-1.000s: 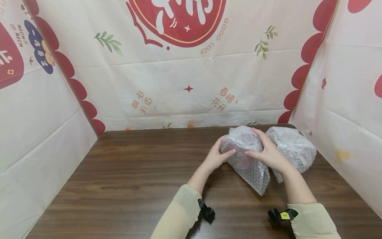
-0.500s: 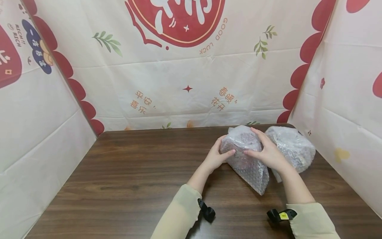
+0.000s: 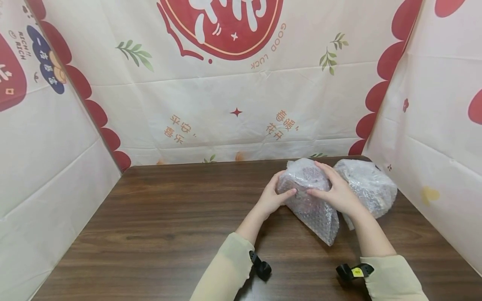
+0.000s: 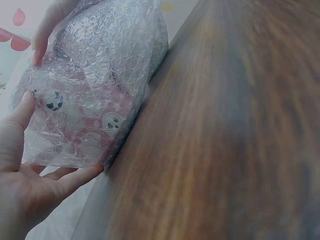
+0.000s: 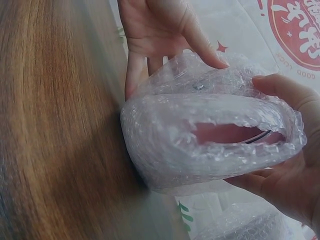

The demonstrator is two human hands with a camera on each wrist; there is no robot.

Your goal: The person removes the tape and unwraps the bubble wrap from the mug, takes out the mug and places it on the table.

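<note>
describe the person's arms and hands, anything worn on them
The left hand and right hand are bare, no rings visible. The left sleeve and right sleeve are pale yellow-green. Each has a black wrist camera at its end; the right one carries a yellow label.

On the table (image 3: 158, 225), the held bundle (image 3: 314, 213) lies left of another bundle (image 3: 370, 188), perhaps touching.

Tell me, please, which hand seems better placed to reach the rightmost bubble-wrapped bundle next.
Probably the right hand: it is nearer the rightmost bundle, while the left hand lies on the far side of the held bundle, which both hands grip.
</note>
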